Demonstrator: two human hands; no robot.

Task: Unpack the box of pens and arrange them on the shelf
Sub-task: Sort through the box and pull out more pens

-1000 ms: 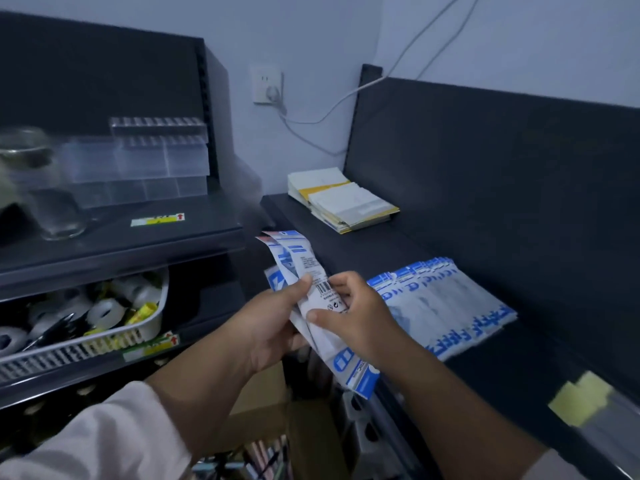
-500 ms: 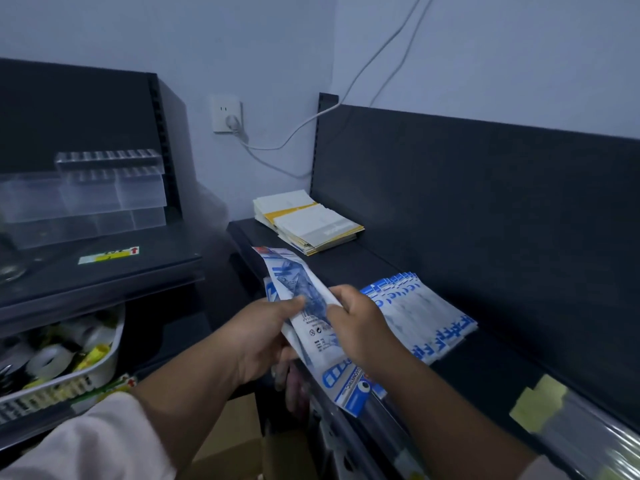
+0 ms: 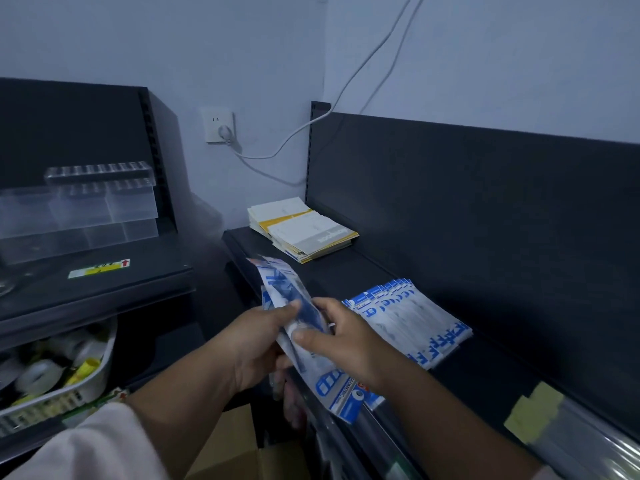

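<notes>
Both hands hold a small bundle of blue-and-white pen packets [image 3: 287, 296] over the front edge of the dark shelf [image 3: 485, 372]. My left hand [image 3: 258, 344] grips the bundle from the left, thumb on top. My right hand [image 3: 343, 337] pinches the lower part of the top packet [image 3: 343, 389] from the right. A fanned row of the same packets [image 3: 412, 323] lies flat on the shelf just right of my hands. An open cardboard box [image 3: 239, 445] sits below, partly hidden by my arms.
A stack of white and yellow booklets [image 3: 304, 230] lies at the shelf's far left end. A clear acrylic organizer [image 3: 86, 206] stands on the left shelf, with a white basket of tape rolls [image 3: 55, 372] beneath. A yellow tag [image 3: 533, 410] sits at the shelf's right front.
The view has swung right and down. My hands with the bundle have shifted closer to the fanned row, and the packets have tilted and slid between my fingers.
</notes>
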